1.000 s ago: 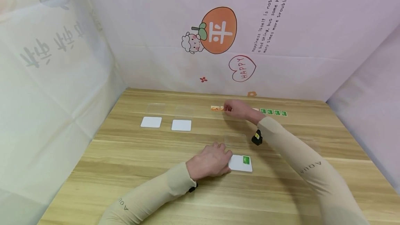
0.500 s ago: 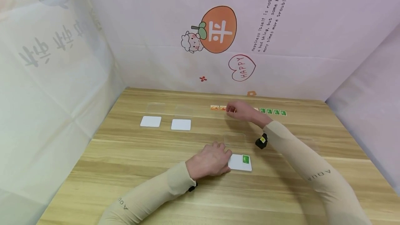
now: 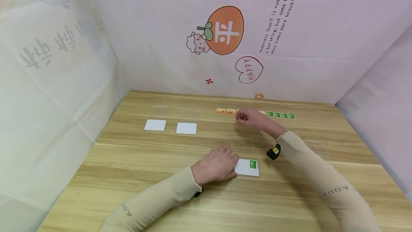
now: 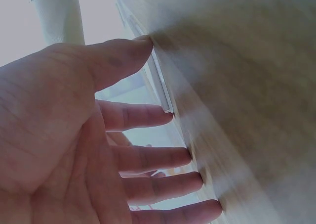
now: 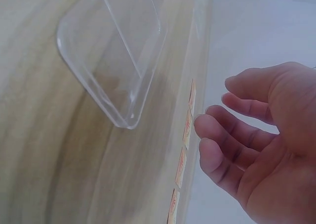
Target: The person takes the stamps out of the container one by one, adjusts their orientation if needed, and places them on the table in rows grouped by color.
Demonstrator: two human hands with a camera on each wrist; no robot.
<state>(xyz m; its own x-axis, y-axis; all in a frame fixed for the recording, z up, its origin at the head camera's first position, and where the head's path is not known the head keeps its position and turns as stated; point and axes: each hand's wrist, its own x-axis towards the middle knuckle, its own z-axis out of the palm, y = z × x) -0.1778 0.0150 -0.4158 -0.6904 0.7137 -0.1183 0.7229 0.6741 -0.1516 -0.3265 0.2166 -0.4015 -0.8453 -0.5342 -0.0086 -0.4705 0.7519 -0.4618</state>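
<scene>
My left hand (image 3: 214,165) pinches the left end of a white card (image 3: 242,167), thumb at one corner and index finger at the other. In the left wrist view its other fingers (image 4: 163,187) reach down to the wood. A small green square (image 3: 253,164) lies at the card's top right corner. My right hand (image 3: 252,119) is over the row of small orange picture pieces (image 3: 230,111) and covers some of them. Its fingers (image 5: 210,155) are loosely bent in the right wrist view, with nothing visible between them and the thumb.
Several green squares (image 3: 278,115) continue the row to the right. Two more white cards (image 3: 155,125) lie at the left, with faint clear plastic pieces (image 3: 189,115) behind them. Another clear plastic piece (image 5: 113,61) lies between the hands. A printed cloth wall (image 3: 154,46) closes the back.
My right hand has moved right and a little toward me along the row, uncovering more orange pieces. The left hand and its card have stayed put.
</scene>
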